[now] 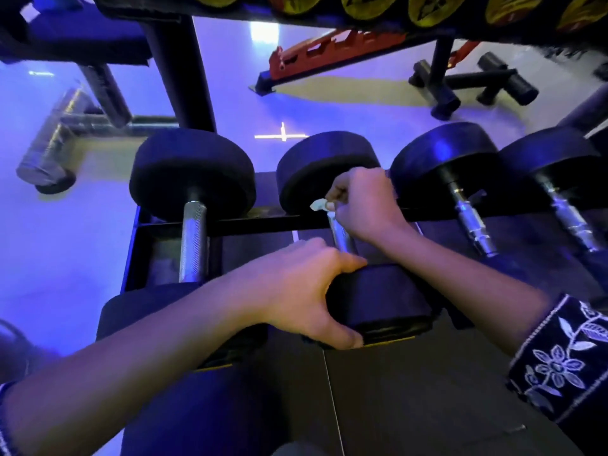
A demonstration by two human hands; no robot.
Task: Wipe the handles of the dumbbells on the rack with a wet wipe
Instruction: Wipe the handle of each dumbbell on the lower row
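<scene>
While bracing the near head of the second dumbbell [385,297] from the left with the left hand [296,291], fingers curled round the weight, pinches the wet wipe [320,205] round the far end of its handle [343,240] with the right hand [365,205], close against the far head, above the rack rail [263,222]. Judged mid-task: near stretch of this handle seemingly unwiped; third handle [473,225] and fourth handle [574,222], to the right, probably left to do; first handle [194,241], at the left, not tellable.
</scene>
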